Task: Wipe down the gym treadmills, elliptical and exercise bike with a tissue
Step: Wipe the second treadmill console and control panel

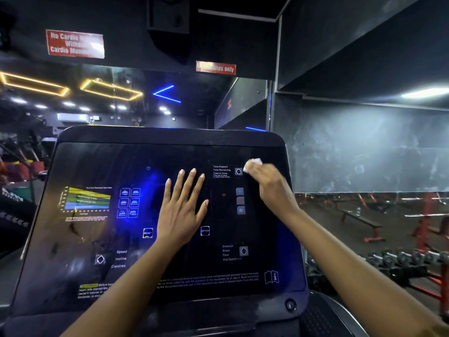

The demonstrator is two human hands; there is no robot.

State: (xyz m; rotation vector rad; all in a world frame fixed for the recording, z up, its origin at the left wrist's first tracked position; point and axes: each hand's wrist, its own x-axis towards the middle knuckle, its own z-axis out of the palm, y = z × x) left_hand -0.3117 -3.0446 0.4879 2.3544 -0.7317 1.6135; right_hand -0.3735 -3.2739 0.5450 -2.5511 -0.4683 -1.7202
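Dim gym interior, black walls, mirror ahead reflecting yellow rectangular ceiling light strips and a blue arrow-shaped light. 2 red signs (75, 43) hang above the mirror; the left one reads in part "No Cardio". Right of the treadmill console (97, 152), a second mirror shows red weight benches (362, 223) and a rack of dumbbells (398, 259).

Console: large glossy black panel, tilted back, filling the lower centre of the view. Printed labels legible on it include "Speed", "Incline", "Calories", "RESET", "OPTION", "Time Elapsed" and "Distance". A coloured heart-rate chart (86, 199) sits on the console's left portion.

Left hand (181, 207): fully open, palm flat on the console's centre, fingers spread and pointing up, holding nothing. It lies between the RESET and OPTION buttons.

Right hand (269, 182): fingers curled closed around a crumpled white tissue (252, 164), which protrudes past the fingertips. Tissue is pressed to the console's upper right area, just beside the "Time Elapsed" labels and touching the panel surface.
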